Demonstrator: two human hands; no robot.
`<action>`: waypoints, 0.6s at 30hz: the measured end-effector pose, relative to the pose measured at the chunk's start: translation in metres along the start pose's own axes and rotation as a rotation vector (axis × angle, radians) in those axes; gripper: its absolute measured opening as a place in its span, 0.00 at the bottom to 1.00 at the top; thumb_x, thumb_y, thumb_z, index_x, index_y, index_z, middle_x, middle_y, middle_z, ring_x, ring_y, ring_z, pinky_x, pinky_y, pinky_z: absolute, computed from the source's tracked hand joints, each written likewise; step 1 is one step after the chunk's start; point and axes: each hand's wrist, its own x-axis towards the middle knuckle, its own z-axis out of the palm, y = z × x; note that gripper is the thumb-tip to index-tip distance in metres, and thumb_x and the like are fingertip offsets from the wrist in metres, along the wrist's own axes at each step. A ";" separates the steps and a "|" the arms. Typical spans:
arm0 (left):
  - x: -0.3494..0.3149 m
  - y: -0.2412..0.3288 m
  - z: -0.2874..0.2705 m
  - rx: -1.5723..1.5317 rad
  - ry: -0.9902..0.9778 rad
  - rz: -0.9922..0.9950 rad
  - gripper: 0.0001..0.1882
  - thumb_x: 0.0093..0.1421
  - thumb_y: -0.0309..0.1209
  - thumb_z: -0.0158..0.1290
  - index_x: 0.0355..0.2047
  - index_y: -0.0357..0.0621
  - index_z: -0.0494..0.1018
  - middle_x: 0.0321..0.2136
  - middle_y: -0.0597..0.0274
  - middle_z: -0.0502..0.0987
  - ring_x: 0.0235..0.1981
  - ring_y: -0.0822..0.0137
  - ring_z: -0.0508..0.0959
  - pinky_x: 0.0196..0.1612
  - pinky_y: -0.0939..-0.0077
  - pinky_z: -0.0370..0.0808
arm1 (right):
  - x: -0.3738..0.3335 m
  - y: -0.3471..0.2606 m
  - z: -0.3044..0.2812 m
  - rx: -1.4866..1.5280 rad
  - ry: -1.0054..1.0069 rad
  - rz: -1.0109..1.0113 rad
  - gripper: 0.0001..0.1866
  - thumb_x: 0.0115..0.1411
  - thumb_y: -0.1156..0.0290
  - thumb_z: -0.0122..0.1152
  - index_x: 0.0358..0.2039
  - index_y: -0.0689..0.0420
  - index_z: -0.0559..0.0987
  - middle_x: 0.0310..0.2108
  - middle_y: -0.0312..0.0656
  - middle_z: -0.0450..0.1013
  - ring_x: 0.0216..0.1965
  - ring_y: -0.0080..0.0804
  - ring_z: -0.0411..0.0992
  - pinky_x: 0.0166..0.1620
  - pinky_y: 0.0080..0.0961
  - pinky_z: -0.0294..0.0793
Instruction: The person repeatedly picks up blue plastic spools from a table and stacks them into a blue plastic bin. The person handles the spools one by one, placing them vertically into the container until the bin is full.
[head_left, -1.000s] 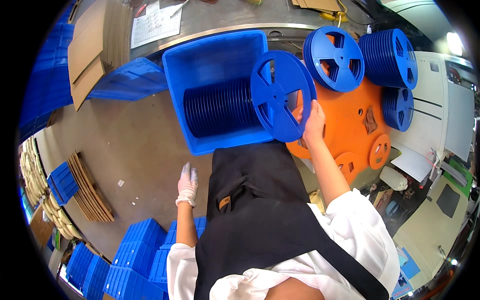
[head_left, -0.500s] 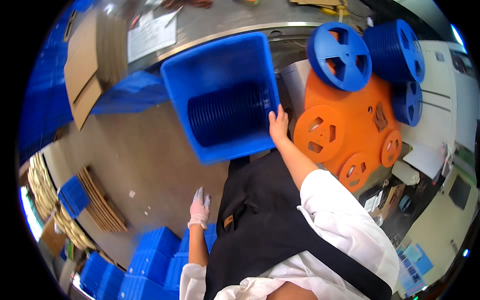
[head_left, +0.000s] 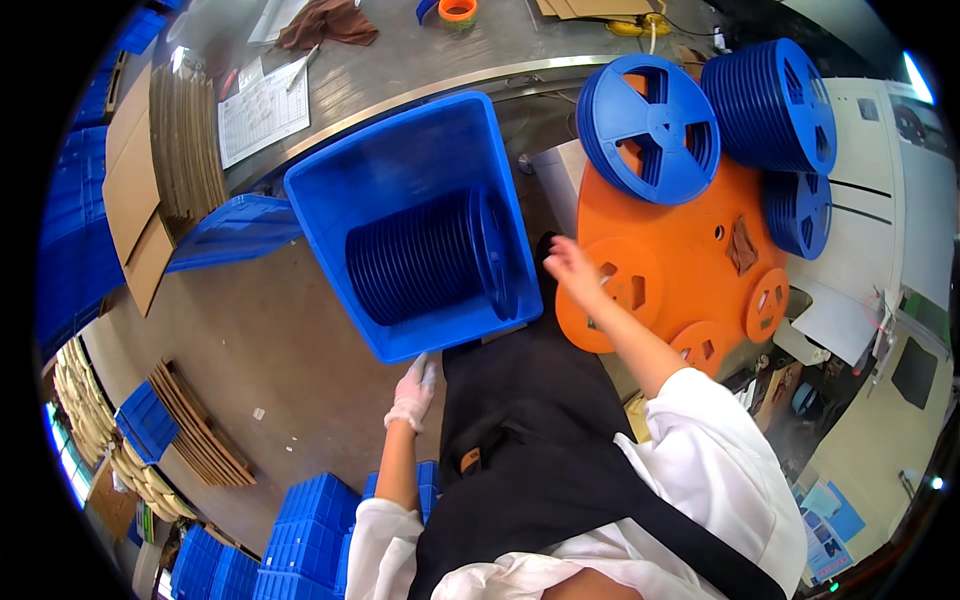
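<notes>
Reels [head_left: 415, 260], blue and stood on edge in one tight row, are seen inside the blue bin [head_left: 400, 150], ahead of the gloved left hand [head_left: 411, 392] and to the left of the bare right hand [head_left: 574, 267]! Nothing is gripped by the right fingers: loosely curled and slightly blurred, they are poised between the bin and the orange table [head_left: 682, 230]. The left fingers are held close together, tips at the bin's near edge; whether it is touched or pinched cannot be told.

And how is this loading best done? Each reel should probably be gripped by its rim, kept square to the row and pressed flat against its neighbour, so that no flange is caught. The end reel [head_left: 491, 245], nearest the right fingers, seems slightly askew and might well be nudged straight, while the bin could be steadied by the left fingers.

Now the count! One bin is faced by the fingers. Three blue reel stacks [head_left: 663, 131] are spotted beyond and to the right of the right fingers, along the table's edge. Three orange discs [head_left: 768, 307] are counted: one large, partly covered by the right forearm, and two smaller, farther right. One brown cloth [head_left: 742, 247] is found there too. The row itself is packed too tightly for a sure number.
</notes>
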 end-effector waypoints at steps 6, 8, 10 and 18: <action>0.128 0.053 0.067 -0.210 0.000 0.146 0.25 0.66 0.43 0.42 0.58 0.41 0.67 0.54 0.47 0.72 0.57 0.52 0.70 0.58 0.67 0.66 | 0.007 -0.008 0.127 -0.344 -0.079 -0.062 0.51 0.50 0.63 0.69 0.67 0.64 0.48 0.65 0.60 0.53 0.66 0.54 0.54 0.66 0.37 0.55; 0.152 0.070 0.090 -0.518 -0.065 0.160 0.20 0.66 0.37 0.44 0.52 0.36 0.71 0.46 0.54 0.77 0.50 0.62 0.76 0.55 0.74 0.70 | 0.019 -0.003 0.130 -0.222 -0.024 0.019 0.36 0.55 0.75 0.57 0.64 0.62 0.58 0.61 0.56 0.59 0.62 0.54 0.60 0.62 0.36 0.61; 0.154 0.077 0.092 -0.930 -0.311 0.121 0.19 0.66 0.35 0.44 0.51 0.36 0.72 0.44 0.56 0.78 0.48 0.63 0.77 0.54 0.75 0.71 | 0.015 -0.008 0.104 -0.270 0.035 -0.024 0.27 0.58 0.77 0.50 0.59 0.63 0.63 0.57 0.55 0.62 0.57 0.52 0.64 0.59 0.35 0.64; 0.227 0.105 0.133 0.373 0.221 0.558 0.26 0.58 0.33 0.50 0.58 0.45 0.66 0.63 0.55 0.62 0.66 0.50 0.56 0.66 0.54 0.54 | -0.057 -0.095 0.006 -0.175 0.133 -0.016 0.24 0.62 0.82 0.43 0.60 0.66 0.63 0.55 0.50 0.61 0.53 0.41 0.64 0.58 0.30 0.62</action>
